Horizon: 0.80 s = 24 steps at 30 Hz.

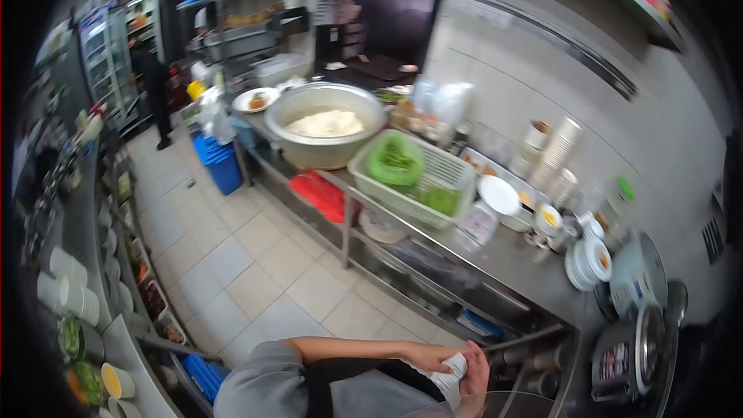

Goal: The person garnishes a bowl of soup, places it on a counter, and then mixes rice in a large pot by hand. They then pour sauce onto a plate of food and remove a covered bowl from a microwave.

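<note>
My left hand (432, 356) reaches across from the grey sleeve at the bottom, its fingers closed on a small white paper slip (447, 381) with faint marks on it. Beside it, my right hand (474, 381) is curled round the other side of the slip. Both hands are close to my body, in front of the black apron (364, 368). The slip's lower end is partly hidden, and blur keeps its print from being read.
A steel counter (495, 267) holds a large pot of rice (325, 135), a pale green basket (410, 205) with greens and stacked bowls (588, 263). A cooker (627, 356) stands at the right. At the left is another counter with cups (70, 286). A person (151, 81) stands far back.
</note>
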Motion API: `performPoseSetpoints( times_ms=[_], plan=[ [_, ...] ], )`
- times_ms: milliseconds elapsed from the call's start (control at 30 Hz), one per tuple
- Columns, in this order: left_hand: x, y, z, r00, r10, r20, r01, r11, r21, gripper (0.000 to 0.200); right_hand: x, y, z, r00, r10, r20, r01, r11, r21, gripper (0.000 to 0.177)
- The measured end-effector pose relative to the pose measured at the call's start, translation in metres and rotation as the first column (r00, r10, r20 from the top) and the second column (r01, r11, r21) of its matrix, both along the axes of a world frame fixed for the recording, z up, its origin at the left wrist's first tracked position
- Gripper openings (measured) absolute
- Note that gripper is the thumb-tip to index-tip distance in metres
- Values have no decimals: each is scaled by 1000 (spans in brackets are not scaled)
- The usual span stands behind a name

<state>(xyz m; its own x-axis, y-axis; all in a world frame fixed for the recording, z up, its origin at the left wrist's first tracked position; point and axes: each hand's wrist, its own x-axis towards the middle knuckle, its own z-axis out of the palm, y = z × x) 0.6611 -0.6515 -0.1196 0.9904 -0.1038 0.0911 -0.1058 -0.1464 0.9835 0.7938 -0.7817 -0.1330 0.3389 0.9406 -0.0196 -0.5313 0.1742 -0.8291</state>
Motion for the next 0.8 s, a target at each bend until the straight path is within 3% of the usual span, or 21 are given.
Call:
performPoseSetpoints(
  times_ms=[100, 133, 233, 267, 367, 400, 533, 600, 667, 733, 800],
  plan=[
    [-85, 71, 14, 957, 288, -31, -289, 950, -116, 72, -39, 107, 7, 913, 326, 244, -295, 943, -156, 39],
    [-112, 90, 23, 918, 393, -57, -396, 915, -77, 70, -56, 141, 14, 861, 409, 302, -359, 910, -206, 35],
    [-166, 140, 13, 829, 559, -18, -558, 824, -99, 70, -120, 214, 55, 768, 460, 445, -375, 887, -269, 28],
    [-179, 153, 5, 747, 661, 76, -654, 750, -99, 63, -139, 234, 66, 749, 420, 513, -346, 907, -238, 19],
    [-225, 204, -1, 755, 603, -258, -648, 744, -159, 53, -157, 297, 59, 495, 338, 801, -292, 932, -213, 14],
    [-243, 220, 1, 755, 622, -208, -656, 709, -259, 41, -163, 319, 72, 353, 259, 899, -230, 955, -185, 13],
    [-322, 307, -40, 623, 746, -234, -779, 619, -101, 32, -182, 414, 98, 209, -15, 978, -138, 989, 44, 21],
    [-372, 356, -101, 446, 872, -199, -793, 489, 363, 34, -204, 468, 123, 188, -101, 977, -78, 990, 117, 28],
    [-434, 394, -151, 232, 905, -356, -620, 420, 663, 36, -227, 535, 147, 148, -186, 971, -149, 967, 208, 31],
    [-518, 414, -250, 48, 923, -383, -628, 326, 707, 37, -254, 607, 168, 161, -257, 953, -246, 924, 291, 32],
    [-606, 401, -310, -294, 793, -534, -684, 215, 697, 35, -293, 683, 185, 256, -271, 928, -352, 868, 351, 30]
  ],
)
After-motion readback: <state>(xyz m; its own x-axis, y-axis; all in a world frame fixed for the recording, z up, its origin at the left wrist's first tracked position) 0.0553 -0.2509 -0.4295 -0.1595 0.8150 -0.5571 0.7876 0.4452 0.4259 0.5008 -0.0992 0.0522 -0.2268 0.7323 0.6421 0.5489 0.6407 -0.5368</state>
